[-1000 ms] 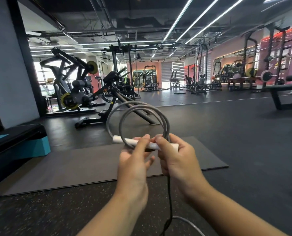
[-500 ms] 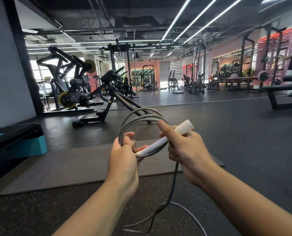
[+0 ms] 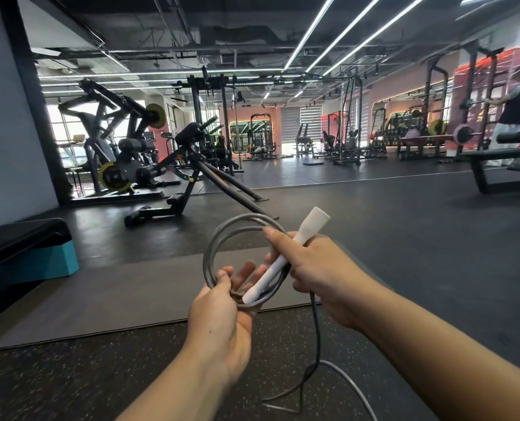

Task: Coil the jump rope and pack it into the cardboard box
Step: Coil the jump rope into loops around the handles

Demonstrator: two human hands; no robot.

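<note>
Up in front of the chest, the left hand [image 3: 222, 317] pinches the rope [image 3: 213, 247] loops and the right hand [image 3: 319, 268] grips the handle [image 3: 286, 256]. Loose rope hangs to the floor [image 3: 404, 238]. Loops may spring open if the pinch slips. No box shows.

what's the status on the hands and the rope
Left hand pinching coil. Right hand gripping white handle. Loose rope tail hanging. No box in view.
</note>
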